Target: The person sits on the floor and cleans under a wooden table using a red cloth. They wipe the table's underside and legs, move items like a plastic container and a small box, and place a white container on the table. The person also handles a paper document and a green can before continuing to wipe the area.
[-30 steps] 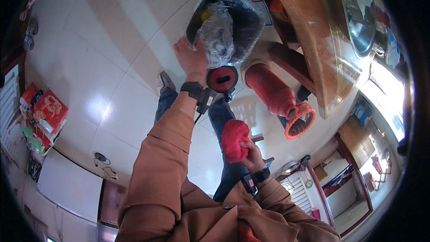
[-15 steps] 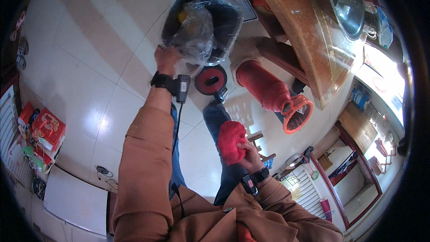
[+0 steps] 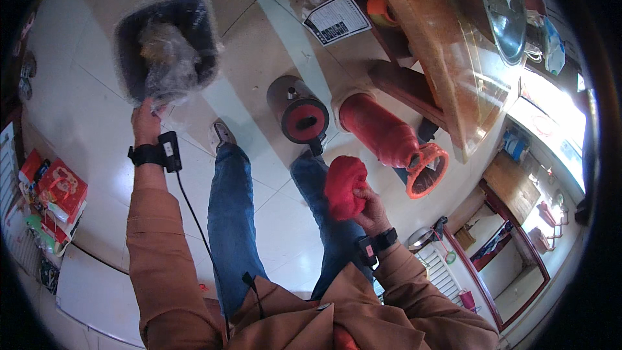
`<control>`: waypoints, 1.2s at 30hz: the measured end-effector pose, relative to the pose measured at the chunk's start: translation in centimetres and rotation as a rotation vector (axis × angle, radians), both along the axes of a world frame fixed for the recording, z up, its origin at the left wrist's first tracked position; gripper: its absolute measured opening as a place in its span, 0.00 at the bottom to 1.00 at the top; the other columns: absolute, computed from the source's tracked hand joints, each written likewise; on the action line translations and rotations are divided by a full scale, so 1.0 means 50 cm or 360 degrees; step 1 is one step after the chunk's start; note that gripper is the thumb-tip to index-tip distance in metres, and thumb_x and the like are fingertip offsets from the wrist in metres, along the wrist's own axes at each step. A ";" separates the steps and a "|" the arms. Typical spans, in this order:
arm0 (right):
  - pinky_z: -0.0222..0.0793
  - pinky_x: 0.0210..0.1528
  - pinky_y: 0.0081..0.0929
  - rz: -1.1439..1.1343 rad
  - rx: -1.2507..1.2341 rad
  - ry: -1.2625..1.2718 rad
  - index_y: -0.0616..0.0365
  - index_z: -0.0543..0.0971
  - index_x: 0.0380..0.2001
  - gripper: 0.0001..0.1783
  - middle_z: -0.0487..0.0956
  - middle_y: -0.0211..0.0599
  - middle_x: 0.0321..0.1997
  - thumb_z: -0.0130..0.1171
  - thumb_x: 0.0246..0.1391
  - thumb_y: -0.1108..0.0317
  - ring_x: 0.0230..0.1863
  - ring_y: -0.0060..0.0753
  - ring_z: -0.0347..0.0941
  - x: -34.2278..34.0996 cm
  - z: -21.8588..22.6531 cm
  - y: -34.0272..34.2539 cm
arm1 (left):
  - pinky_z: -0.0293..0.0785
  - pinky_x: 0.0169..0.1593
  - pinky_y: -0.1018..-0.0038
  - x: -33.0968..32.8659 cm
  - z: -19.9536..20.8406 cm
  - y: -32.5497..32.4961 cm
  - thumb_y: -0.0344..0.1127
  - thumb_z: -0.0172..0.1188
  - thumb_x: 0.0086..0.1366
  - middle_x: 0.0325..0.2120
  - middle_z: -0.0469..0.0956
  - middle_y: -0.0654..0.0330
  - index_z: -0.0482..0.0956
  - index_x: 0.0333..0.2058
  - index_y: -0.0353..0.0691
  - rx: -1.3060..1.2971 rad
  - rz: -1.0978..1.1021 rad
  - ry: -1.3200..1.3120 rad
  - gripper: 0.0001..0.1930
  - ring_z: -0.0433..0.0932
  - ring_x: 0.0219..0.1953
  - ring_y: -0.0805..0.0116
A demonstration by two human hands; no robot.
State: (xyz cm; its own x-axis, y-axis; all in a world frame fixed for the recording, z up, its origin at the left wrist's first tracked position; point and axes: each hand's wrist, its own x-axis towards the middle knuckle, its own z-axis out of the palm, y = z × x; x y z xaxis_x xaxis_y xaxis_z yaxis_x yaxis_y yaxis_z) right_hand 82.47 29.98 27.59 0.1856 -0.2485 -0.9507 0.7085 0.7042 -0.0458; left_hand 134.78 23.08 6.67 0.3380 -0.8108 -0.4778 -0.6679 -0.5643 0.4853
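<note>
On the left, my left hand (image 3: 147, 123) is closed on the near edge of a dark, squarish bin (image 3: 208, 58) lined with clear plastic. Crumpled clear plastic (image 3: 170, 58) lies inside the bin. My right hand (image 3: 372, 212) grips a bunched red cloth (image 3: 345, 188) above my right knee. Just beyond that cloth stands a grey cylindrical container (image 3: 280, 94) with a red and black top and a black handle. A red vessel with a flared orange rim (image 3: 382, 131) is to the right of it.
A wooden table (image 3: 414, 19) with a curved edge fills the upper right. Beneath its edge lies a printed sheet (image 3: 338, 19). Red bags and boxes (image 3: 61, 188) sit at the far left, near a white cabinet (image 3: 97, 288). A bright window (image 3: 551, 123) is at right.
My left hand has carried the bin leftward, away from the table and the grey container, uncovering the printed sheet. My right hand with the red cloth has shifted slightly right.
</note>
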 end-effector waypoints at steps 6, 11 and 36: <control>0.62 0.62 0.42 -0.0094 -0.0095 -0.0054 0.60 0.63 0.57 0.29 0.70 0.43 0.57 0.52 0.50 0.80 0.57 0.44 0.67 -0.011 -0.039 -0.012 | 0.71 0.53 0.64 0.045 -0.040 -0.001 0.42 0.57 0.63 0.50 0.72 0.51 0.69 0.50 0.33 -0.0587 0.1813 0.1698 0.22 0.71 0.50 0.57; 0.61 0.63 0.41 -0.0106 0.0000 -0.0001 0.60 0.62 0.57 0.29 0.69 0.43 0.58 0.53 0.50 0.79 0.58 0.44 0.66 -0.010 -0.049 -0.007 | 0.57 0.64 0.57 -0.032 0.008 0.036 0.65 0.55 0.56 0.58 0.59 0.51 0.53 0.60 0.37 -0.0653 0.1998 0.1919 0.45 0.60 0.60 0.55; 0.63 0.61 0.44 -0.0137 -0.0312 0.0124 0.60 0.58 0.60 0.34 0.68 0.47 0.58 0.51 0.47 0.79 0.58 0.47 0.66 -0.097 -0.183 -0.042 | 0.58 0.63 0.66 -0.653 -0.252 -0.527 0.48 0.64 0.53 0.58 0.63 0.43 0.60 0.59 0.34 -0.0393 -0.0618 0.0943 0.39 0.62 0.61 0.51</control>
